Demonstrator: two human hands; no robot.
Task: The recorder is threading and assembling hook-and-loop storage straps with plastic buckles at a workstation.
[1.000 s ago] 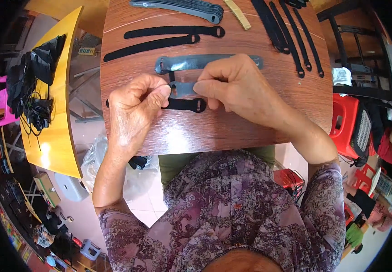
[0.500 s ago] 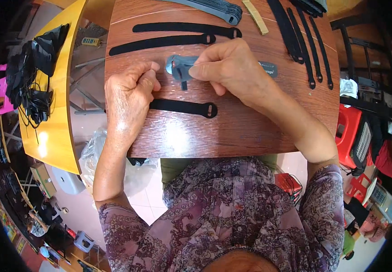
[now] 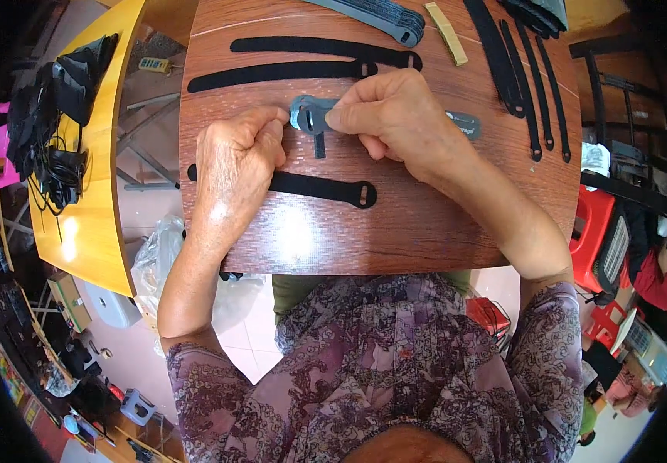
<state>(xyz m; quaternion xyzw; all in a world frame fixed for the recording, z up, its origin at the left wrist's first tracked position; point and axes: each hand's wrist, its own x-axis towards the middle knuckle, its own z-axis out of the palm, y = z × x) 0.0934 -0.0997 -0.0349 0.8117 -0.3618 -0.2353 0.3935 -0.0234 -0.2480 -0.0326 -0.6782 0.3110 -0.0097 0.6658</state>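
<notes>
Between my hands, just above the table, is a grey hook-and-loop strap (image 3: 316, 116) with a slotted, rounded head that has a pale blue left edge. My right hand (image 3: 391, 112) pinches it behind the head; its printed tail shows to the right of that hand. A short dark tab (image 3: 320, 145) hangs down at the slot. My left hand (image 3: 239, 150) is closed, its fingertips at the head's blue edge; what they hold, if anything, is hidden. Nearest below lies a black slotted strap (image 3: 322, 187), partly covered by my left hand. Two black straps (image 3: 287, 72) lie beyond.
At the far edge is a stack of grey straps (image 3: 380, 19) beside a yellow strip (image 3: 446, 35). Several black straps (image 3: 530, 92) lie at the far right. A yellow table (image 3: 110, 185) stands left with black straps piled on it; a red stool (image 3: 592, 220) is right.
My left hand has moved right and slightly up to the grey strap's head. My right hand still pinches the strap, hardly moved. The whole view has shifted slightly.
</notes>
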